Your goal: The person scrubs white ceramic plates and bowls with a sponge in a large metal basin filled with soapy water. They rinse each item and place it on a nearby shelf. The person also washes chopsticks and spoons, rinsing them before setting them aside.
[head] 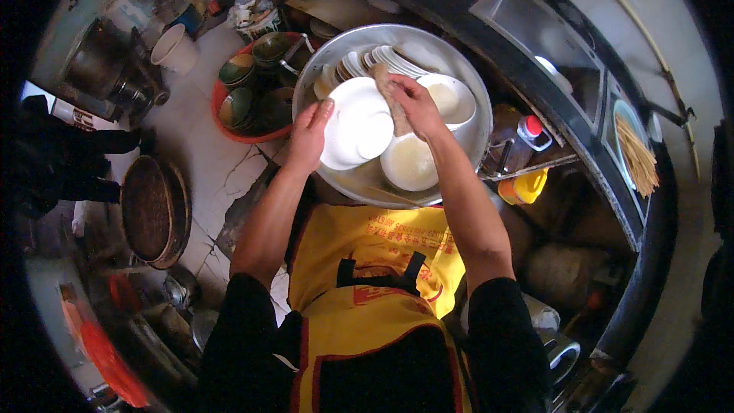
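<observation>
My left hand [311, 131] grips the left edge of a white dish [350, 120], which is held tilted over a wide metal basin [307, 77]. A wet-looking brown cloth [395, 106] is pinched in my right hand [414, 102]; it hangs along the dish's right edge. Behind the dish, a row of white plates [395, 57] leans inside the basin. Two white bowls sit to the right and front: one bowl [467, 100] beyond my right hand, another bowl [410, 175] beneath my right wrist. Both show cloudy, pale liquid.
Left of the basin stands a red tub [221, 120] with stacked green bowls [236, 104]. A red-capped plastic bottle [524, 132] and a yellow jug [523, 186] are at the right. Chopsticks [636, 155] lie on the dark counter [613, 183]. Round woven trays [150, 209] lean at left; a person stands beyond.
</observation>
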Motion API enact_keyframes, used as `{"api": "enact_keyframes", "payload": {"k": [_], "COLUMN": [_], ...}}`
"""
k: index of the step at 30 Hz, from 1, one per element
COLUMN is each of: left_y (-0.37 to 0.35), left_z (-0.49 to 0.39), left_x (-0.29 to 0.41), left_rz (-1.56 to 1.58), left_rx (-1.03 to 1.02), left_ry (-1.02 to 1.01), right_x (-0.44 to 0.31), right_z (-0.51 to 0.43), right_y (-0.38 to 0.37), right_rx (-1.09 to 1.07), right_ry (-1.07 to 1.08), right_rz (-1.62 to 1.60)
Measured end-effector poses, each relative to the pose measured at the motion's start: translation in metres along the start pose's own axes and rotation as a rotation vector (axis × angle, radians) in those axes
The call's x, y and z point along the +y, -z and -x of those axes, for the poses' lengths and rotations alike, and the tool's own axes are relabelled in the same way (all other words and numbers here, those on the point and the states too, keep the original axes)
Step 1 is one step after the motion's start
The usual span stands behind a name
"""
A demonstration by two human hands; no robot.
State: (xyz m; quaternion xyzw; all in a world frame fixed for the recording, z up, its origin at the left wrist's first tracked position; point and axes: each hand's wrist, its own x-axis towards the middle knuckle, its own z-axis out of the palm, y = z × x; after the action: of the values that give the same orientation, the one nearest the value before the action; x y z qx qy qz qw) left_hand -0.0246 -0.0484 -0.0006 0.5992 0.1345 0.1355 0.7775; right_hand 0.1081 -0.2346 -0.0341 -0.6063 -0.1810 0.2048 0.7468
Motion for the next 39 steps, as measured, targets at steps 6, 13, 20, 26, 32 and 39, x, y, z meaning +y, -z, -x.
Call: {"api": "enact_keyframes", "payload": {"k": [6,13,20,26,32,39], "left_y": [-0.026,-0.052,-0.048,-0.036,-0.011,-0.006], "left_z": [-0.004,0.021,0.017,0.014,0.012,-0.005], "left_x": [-0.013,-0.051,-0.092,-0.152,-0.171,-0.166], "left_rz": [0.436,-0.686,-0.942,-0.927,-1.371,-1.44], "left_rx": [0.286,-0.041,-0.25,-0.43,-0.717,-0.942], "left_ry": [0.043,-0.48,-0.625,-0.401,-0.472,-0.236], "right_x": [0.034,0.032,0.029,0.059,0.064,0.048], "right_z": [0.031,0.05,0.043,0.036,0.014,0.01], "right_y": [-0.042,-0.071,-0.002,0.012,0.015,-0.01], "right_rx": [0.409,0.444,0.272,0.205,0.126,0.066], "right_ry": [-0.035,-0.129,-0.309,-0.199,-0.042,-0.271], "right_rz": [-0.537,-0.742,-0.377,0.174,1.034,1.317]}}
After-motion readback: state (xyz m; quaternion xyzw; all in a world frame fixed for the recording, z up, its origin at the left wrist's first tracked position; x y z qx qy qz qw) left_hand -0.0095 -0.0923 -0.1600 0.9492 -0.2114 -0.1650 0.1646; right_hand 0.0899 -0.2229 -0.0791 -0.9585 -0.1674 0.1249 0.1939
